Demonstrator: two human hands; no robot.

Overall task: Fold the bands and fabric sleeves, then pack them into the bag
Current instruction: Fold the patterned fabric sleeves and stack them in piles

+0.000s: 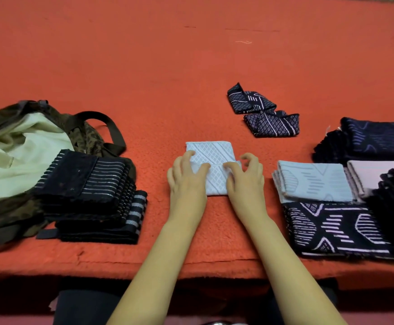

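The left hand (186, 181) had its fingers curled over the left edge of the white sleeve (212, 151), with the thumb laid on top of the cloth. The right hand (247, 181) pinched the folded edge at the sleeve's right side between thumb and forefinger. Its other fingers were arched clear of the fabric.

The white sleeve lay flat on the red cloth (191, 66), partly folded, at centre near the front edge.

- **Left:** a stack of dark striped bands (85, 184) rested against the open camouflage bag (15, 160).
- **Right:** a pale blue sleeve (313, 179) lay just above a dark patterned sleeve (332, 228), with a navy pile (376, 137) beyond them.
- **Farther back:** two dark folded pieces (273, 124) lay touching each other.
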